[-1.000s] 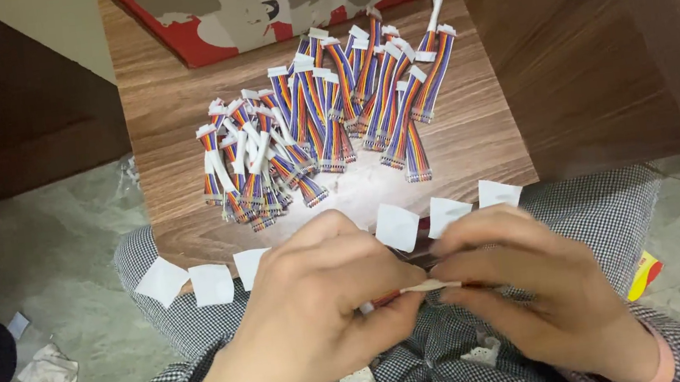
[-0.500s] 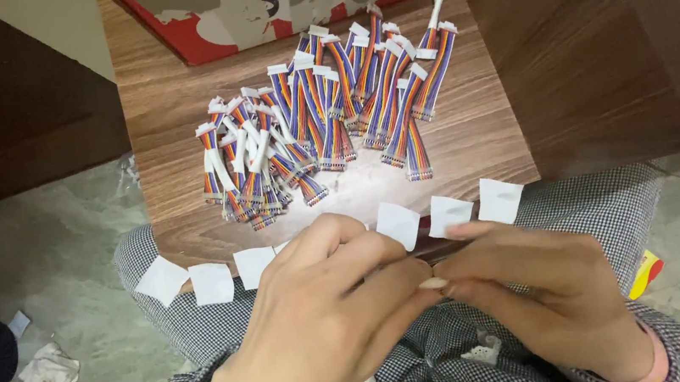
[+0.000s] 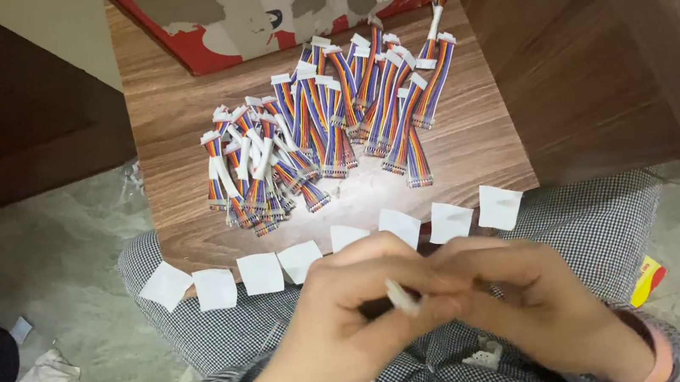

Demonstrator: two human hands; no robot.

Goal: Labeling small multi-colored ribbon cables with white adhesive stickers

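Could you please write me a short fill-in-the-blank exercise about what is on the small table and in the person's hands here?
1. The rainbow-coloured cable bundles lie on a small ____ table.
2. A row of ____ paper squares hangs along the table's near edge.
3. The left hand and right hand meet over a lap in ____ fabric.

Missing words: wooden; white; checked

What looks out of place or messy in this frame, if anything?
Mostly the floor: a crumpled white paper scrap lies at lower left and a yellow-and-red wrapper at right. On the wooden table, the rainbow cable bundles sit in a loose, overlapping heap. The white labels along the table edge look orderly.
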